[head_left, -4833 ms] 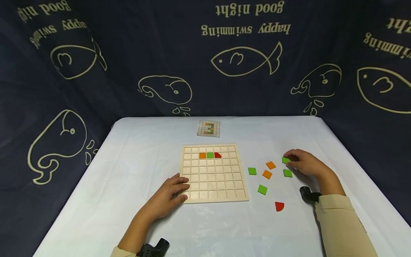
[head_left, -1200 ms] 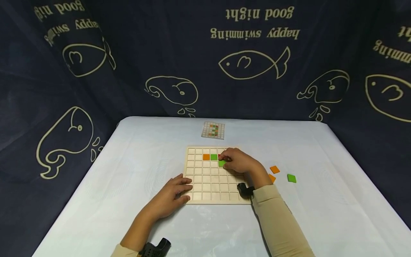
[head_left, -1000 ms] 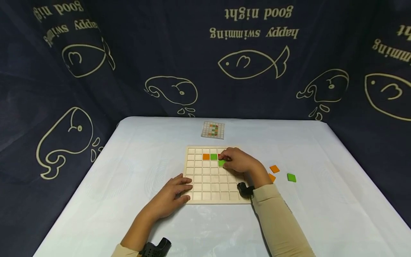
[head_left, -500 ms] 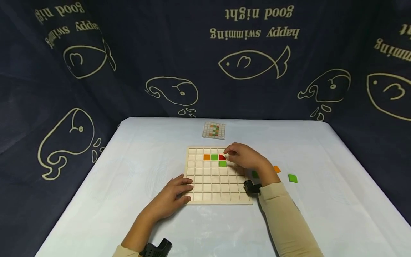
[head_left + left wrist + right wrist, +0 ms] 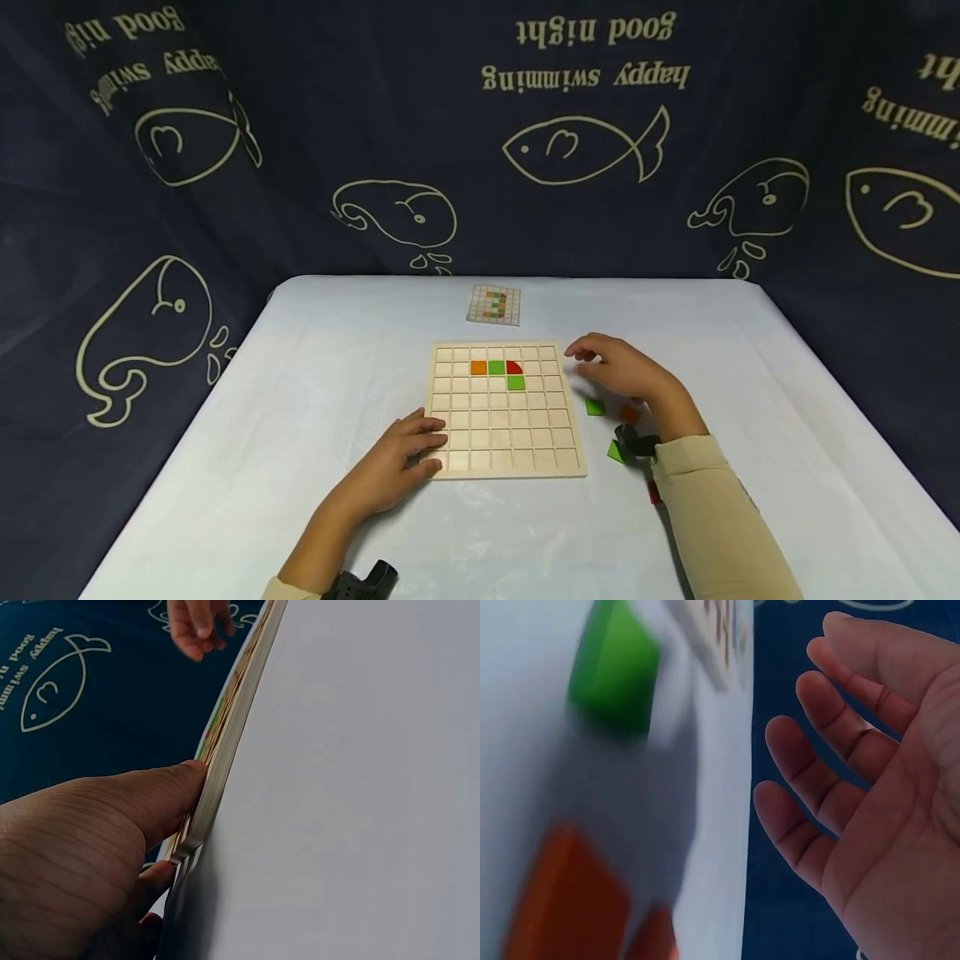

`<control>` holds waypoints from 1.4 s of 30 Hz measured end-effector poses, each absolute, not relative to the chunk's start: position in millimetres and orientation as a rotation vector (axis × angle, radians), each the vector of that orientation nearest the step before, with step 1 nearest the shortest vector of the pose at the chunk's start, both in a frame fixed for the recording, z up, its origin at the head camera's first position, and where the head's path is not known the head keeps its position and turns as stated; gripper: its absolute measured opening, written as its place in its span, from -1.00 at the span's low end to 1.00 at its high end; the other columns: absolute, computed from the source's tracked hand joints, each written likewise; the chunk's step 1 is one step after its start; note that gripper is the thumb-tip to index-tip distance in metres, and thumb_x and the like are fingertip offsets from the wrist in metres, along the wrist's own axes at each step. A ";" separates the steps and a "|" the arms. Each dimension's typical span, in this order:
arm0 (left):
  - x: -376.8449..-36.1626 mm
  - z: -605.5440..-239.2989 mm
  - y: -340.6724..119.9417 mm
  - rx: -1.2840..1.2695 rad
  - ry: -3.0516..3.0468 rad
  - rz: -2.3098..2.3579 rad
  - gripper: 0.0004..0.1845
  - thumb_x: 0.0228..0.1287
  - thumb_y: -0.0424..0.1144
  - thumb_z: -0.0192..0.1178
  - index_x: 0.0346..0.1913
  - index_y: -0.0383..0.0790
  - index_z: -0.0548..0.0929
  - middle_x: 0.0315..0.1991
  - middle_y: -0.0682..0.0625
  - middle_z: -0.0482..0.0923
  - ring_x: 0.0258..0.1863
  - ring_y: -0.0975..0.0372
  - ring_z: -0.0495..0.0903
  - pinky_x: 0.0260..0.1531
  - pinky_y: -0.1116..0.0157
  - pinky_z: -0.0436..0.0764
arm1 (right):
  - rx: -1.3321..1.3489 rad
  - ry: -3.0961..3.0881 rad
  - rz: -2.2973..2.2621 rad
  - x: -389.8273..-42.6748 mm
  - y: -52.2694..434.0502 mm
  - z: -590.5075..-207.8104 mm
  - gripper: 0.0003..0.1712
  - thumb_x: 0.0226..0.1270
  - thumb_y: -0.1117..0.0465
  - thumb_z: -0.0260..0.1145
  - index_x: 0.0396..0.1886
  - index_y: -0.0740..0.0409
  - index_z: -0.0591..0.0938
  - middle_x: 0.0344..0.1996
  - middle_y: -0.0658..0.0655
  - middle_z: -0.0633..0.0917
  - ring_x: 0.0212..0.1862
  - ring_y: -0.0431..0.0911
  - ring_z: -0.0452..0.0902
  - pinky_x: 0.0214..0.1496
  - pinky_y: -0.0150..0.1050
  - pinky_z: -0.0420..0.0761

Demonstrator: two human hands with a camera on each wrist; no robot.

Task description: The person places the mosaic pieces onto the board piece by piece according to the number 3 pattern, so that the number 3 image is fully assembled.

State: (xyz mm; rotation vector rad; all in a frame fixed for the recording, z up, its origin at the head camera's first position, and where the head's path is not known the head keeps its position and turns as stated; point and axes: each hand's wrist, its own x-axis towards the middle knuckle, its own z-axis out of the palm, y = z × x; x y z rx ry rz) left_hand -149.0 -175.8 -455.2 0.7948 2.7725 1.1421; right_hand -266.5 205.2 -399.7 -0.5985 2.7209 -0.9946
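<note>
My left hand (image 5: 392,462) rests on the near left edge of the wooden grid board (image 5: 480,437), fingers spread and relaxed; the left wrist view has its thumb (image 5: 172,787) along the board's side. On the board, an orange tile (image 5: 478,367), a green tile (image 5: 496,367) and a red quarter-round tile (image 5: 513,367) form a row. Directly below the red one sits another green tile (image 5: 516,382). Just off the board's right side, my right hand (image 5: 621,367) hovers with loosely bent fingers and holds nothing. Beneath it lie a loose green tile (image 5: 595,407) and an orange tile (image 5: 630,413).
A small pattern card (image 5: 493,305) lies behind the board. Partly hidden by the right forearm are another green tile (image 5: 615,452) and a red tile (image 5: 654,492). The white tabletop (image 5: 337,350) ends at a dark printed curtain (image 5: 480,225).
My right hand picked a green tile from the right, set it under the red quarter-round, let go and moved back right off the board. The left hand stayed at the board's edge.
</note>
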 end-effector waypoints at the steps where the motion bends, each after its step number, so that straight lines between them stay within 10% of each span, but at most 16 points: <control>1: -148.8 -454.8 -176.0 0.794 2.772 1.142 -0.63 0.33 -0.26 0.30 0.16 -0.30 0.66 0.30 -0.07 0.46 0.49 -0.10 0.10 0.38 -0.16 0.17 | -0.596 2.728 -0.989 -265.2 210.2 -399.8 -0.68 0.45 0.26 0.23 0.15 0.22 0.60 0.07 0.22 0.59 0.12 0.09 0.45 0.17 0.11 0.45; 8: -147.9 -453.6 -175.8 0.784 2.762 1.157 -0.63 0.33 -0.27 0.30 0.15 -0.31 0.67 0.29 -0.08 0.46 0.49 -0.11 0.10 0.38 -0.16 0.17 | -0.490 2.745 -0.951 -258.9 241.0 -399.2 -0.66 0.45 0.21 0.25 0.15 0.19 0.60 0.02 0.21 0.58 -0.09 0.07 0.48 -0.12 -0.07 0.56; 42: -147.6 -452.9 -175.8 0.789 2.761 1.150 -0.63 0.33 -0.28 0.30 0.15 -0.32 0.66 0.29 -0.08 0.46 0.48 -0.11 0.10 0.38 -0.16 0.17 | -0.537 2.732 -0.872 -237.9 299.5 -420.1 -0.65 0.34 0.29 0.35 0.10 0.23 0.61 0.05 0.19 0.61 0.11 0.10 0.48 0.23 0.17 0.43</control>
